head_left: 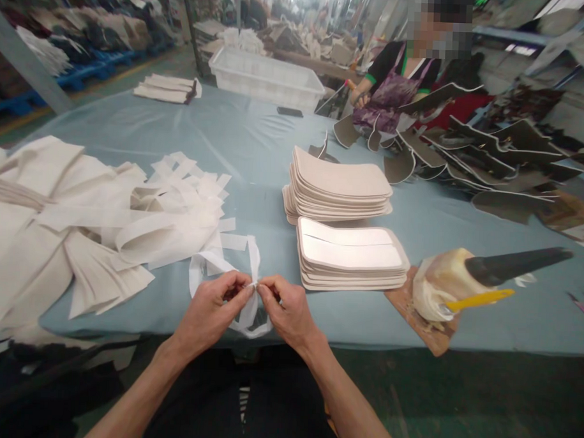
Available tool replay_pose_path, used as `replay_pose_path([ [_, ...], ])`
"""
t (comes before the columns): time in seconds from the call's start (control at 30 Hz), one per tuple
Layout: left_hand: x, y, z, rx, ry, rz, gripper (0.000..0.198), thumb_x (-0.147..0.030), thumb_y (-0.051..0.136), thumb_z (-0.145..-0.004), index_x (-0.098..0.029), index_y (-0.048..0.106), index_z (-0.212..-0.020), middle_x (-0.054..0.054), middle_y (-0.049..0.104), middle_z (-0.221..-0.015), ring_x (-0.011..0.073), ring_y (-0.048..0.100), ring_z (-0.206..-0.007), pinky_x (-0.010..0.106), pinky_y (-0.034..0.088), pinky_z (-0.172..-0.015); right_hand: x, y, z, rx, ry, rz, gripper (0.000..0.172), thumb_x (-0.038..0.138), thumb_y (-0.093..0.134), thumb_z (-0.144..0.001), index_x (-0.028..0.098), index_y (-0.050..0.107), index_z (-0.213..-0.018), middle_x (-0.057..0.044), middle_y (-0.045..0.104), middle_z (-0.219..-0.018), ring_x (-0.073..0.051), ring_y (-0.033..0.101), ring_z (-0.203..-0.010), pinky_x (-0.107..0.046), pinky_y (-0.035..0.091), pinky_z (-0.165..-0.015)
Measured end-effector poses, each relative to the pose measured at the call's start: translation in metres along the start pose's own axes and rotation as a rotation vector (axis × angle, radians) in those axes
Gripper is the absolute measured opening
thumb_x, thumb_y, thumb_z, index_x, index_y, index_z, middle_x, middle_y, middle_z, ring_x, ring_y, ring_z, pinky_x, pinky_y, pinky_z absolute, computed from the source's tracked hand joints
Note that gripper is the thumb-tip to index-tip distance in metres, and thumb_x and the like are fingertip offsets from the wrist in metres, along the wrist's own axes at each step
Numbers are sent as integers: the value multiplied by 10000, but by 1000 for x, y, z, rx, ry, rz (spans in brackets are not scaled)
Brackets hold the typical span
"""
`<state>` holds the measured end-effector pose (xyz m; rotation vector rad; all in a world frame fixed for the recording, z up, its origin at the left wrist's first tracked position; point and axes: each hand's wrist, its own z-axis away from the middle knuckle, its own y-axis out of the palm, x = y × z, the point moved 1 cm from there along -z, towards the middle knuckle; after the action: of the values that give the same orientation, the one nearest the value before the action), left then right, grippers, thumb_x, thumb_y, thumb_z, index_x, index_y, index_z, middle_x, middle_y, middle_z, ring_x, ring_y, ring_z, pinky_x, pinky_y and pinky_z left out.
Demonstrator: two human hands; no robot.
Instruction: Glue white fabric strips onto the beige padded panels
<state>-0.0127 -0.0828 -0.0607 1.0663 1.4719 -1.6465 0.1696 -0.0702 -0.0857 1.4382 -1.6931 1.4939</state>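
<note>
My left hand and my right hand meet near the table's front edge, fingertips pinched on a white strip. The strip loops behind and below my fingers onto the table, and what lies exactly between the fingertips is too small to make out. Left of my hands, a loose heap of white strips spreads beside larger cream fabric pieces. Close on the right sits a stack of beige rounded panels, its top one bearing a white inlay. A second stack of beige panels stands just behind.
To the right, a glue-smeared container with a yellow-handled brush rests on a brown board. Dark white-edged pieces pile up at the far right, near a co-worker. A white plastic bin stands behind the table.
</note>
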Motion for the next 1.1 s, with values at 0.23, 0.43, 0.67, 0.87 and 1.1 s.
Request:
replay_pose_path([
  [0.23,-2,-5,1,49,40,-30,263,-430,589,-945,-192,689,-892,-33,619,-699,116,533,-645,234,415,-629,3,-12,-4,-37,-158,111,166,245,566,-1008,191,719,-974,-15,736,-785,-115,628,-613,-220,473,-617],
  [0.43,-1,-6,0,94,-10,44,215,-384,613,-880,-181,665,-830,-30,580,-663,112,505,-605,223,396,-562,2,-18,-11,63,-413,263,169,192,533,-1036,188,701,-1013,-41,771,-863,-125,698,-729,-219,482,-649],
  [0.67,4,-6,2,118,-70,88,212,-384,625,-853,-180,631,-795,-50,509,-634,94,433,-576,209,346,-523,-1,-17,-11,126,-425,263,167,227,537,-1052,173,690,-1015,-40,756,-834,-124,677,-671,-231,476,-629],
  [0.87,-1,-10,-2,222,-128,122,244,-407,638,-835,-173,613,-772,-54,496,-627,89,415,-572,204,326,-521,-2,-24,-13,246,-447,313,148,231,550,-1051,180,684,-1014,-42,765,-857,-129,695,-700,-233,475,-648],
  [1.1,-1,-14,-5,342,-216,180,241,-402,661,-797,-165,615,-787,-59,483,-612,82,378,-561,203,285,-512,2,-26,-14,268,-466,311,96,195,573,-1008,188,662,-971,-22,755,-805,-118,681,-654,-226,443,-611],
])
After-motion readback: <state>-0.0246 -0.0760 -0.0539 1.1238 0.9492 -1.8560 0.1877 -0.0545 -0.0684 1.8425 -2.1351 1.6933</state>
